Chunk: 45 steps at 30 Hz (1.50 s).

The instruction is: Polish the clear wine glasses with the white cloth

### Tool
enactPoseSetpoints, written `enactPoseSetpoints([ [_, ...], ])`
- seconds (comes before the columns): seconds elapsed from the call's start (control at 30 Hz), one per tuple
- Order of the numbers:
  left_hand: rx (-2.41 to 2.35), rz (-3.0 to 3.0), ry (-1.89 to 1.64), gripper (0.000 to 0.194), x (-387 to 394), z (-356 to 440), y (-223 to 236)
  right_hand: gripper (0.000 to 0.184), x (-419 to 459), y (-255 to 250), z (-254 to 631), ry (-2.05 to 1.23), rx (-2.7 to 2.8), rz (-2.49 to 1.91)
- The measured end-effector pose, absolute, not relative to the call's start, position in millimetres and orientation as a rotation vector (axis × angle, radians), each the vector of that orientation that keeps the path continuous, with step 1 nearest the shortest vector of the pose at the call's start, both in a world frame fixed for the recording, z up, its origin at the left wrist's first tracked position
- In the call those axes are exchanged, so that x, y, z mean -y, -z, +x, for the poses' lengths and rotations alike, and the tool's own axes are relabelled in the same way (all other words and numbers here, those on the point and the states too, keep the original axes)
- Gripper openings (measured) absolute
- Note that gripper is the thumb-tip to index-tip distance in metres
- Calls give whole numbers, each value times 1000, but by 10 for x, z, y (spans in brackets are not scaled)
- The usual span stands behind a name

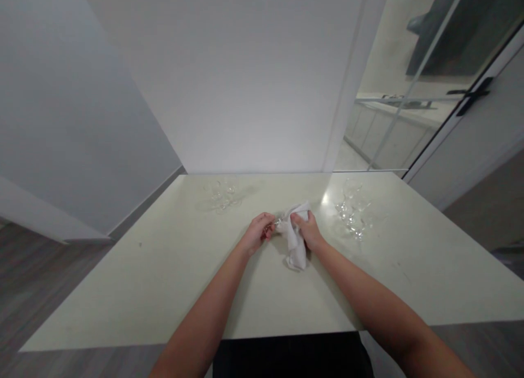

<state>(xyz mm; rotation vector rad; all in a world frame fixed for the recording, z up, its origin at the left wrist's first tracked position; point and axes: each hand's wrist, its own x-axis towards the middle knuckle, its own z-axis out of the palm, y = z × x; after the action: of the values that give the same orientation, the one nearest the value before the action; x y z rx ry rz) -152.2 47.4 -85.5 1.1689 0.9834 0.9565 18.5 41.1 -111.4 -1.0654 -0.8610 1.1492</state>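
Note:
My left hand (262, 228) is closed on a small, clear glass (279, 222), of which only a shiny part shows between my hands. My right hand (308, 229) grips a white cloth (296, 238), bunched against the glass's right side, with a loose end hanging toward the table. The cloth and my fingers hide most of the glass, so its full shape cannot be made out. Off to the right of my right hand stands a cluster of clear glassware (352, 211). A smaller group of clear glassware (223, 195) is at the back left.
Everything rests on a pale, glossy table (164, 290). Behind its far edge rises a white panel (254, 94). To the right, a glass-paned door (393, 121) and a black door handle (470, 96) are visible. Grey wood-look floor (49, 290) shows at the left.

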Motion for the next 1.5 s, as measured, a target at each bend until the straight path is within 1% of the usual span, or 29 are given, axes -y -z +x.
enactPoseSetpoints([
  [0.07,-1069,1306,-1089,30,-457,-1535,832,44,-417,1096,168,-1181,821,-1052],
  [0.13,-1164,1600,-1223,29,-412,-1546,801,40,-420,1069,164,-1248,762,-1036],
  [0.23,-1202,2101,-1246,22,-348,-1555,764,38,-414,1047,172,-1339,732,-1034],
  [0.3,-1214,2219,-1234,17,-343,-1551,754,37,-402,1052,175,-1337,771,-1034],
  [0.4,-1294,1987,-1272,23,-401,-1541,765,38,-379,1067,171,-1234,851,-1059],
  [0.47,-1267,1662,-1158,27,-457,-1547,788,44,-359,1066,171,-1099,949,-1099],
  [0.53,-1166,1345,-935,29,-500,-1564,814,49,-336,1053,174,-946,1096,-1120],
  [0.6,-1081,1166,-775,30,-520,-1577,832,50,-320,1033,176,-841,1204,-1112],
  [0.67,-1098,1184,-832,32,-510,-1577,829,49,-321,1012,174,-820,1194,-1101],
  [0.73,-1188,1398,-1051,32,-473,-1571,805,47,-342,997,173,-872,1081,-1087],
  [0.8,-1253,1755,-1239,30,-421,-1572,769,42,-372,993,174,-1001,935,-1063],
  [0.9,-1198,2248,-1241,22,-358,-1592,727,39,-398,1006,175,-1247,808,-1043],
  [0.97,-1184,2333,-1217,17,-352,-1601,721,39,-391,1015,171,-1328,812,-1040],
  [1.03,-1235,2198,-1259,20,-379,-1595,730,38,-371,1011,168,-1298,855,-1039],
  [1.1,-1277,1878,-1248,26,-423,-1580,745,39,-347,994,172,-1170,946,-1046],
  [1.2,-1187,1331,-960,30,-474,-1576,758,46,-319,961,190,-944,1116,-1057],
  [1.27,-1089,1113,-804,30,-484,-1592,753,47,-308,949,202,-885,1171,-1050],
  [1.37,-1048,1049,-816,34,-474,-1613,735,46,-303,952,213,-896,1164,-1039],
  [1.5,-1118,1210,-850,37,-458,-1591,738,44,-318,970,221,-893,1158,-1047],
])
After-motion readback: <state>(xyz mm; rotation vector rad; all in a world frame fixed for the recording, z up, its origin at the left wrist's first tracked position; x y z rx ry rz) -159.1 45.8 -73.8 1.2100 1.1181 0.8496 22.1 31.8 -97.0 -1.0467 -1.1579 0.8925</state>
